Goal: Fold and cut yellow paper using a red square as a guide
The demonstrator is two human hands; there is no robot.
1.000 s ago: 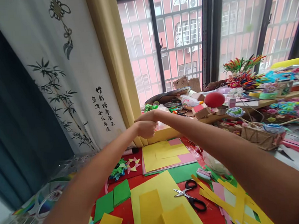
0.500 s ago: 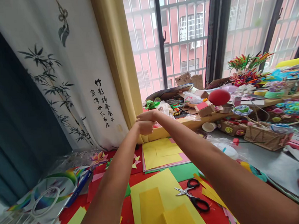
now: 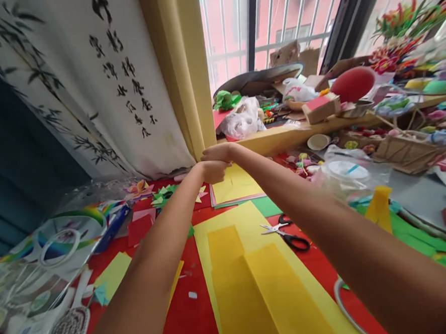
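Both my arms are stretched out over the table and my hands meet far out in front of me. My left hand [image 3: 214, 172] is closed in a fist, and no object shows in it. Lying across its top, my right hand [image 3: 219, 151] is bent at the wrist with its fingers folded over the left hand. Beneath the arms lie a large pale yellow sheet [image 3: 226, 218] and two darker yellow paper pieces [image 3: 228, 257] [image 3: 278, 269]. Black-handled scissors [image 3: 289, 232] rest on the sheet's right edge. Beyond them is a stack of yellow paper [image 3: 242, 181].
A red tablecloth [image 3: 190, 315] covers the table. Left are a hairbrush [image 3: 66, 327], clear plastic packaging [image 3: 19, 295] and cut paper stars [image 3: 164, 195]. On the sill [image 3: 267, 143] stand a red balloon [image 3: 354, 83] and a plastic bag [image 3: 242, 118]. A brown basket [image 3: 411, 153] is at right.
The view has tilted downward, so more of the table's near part shows, including the hairbrush. My hands stay joined in the same pose, a little higher in the picture.
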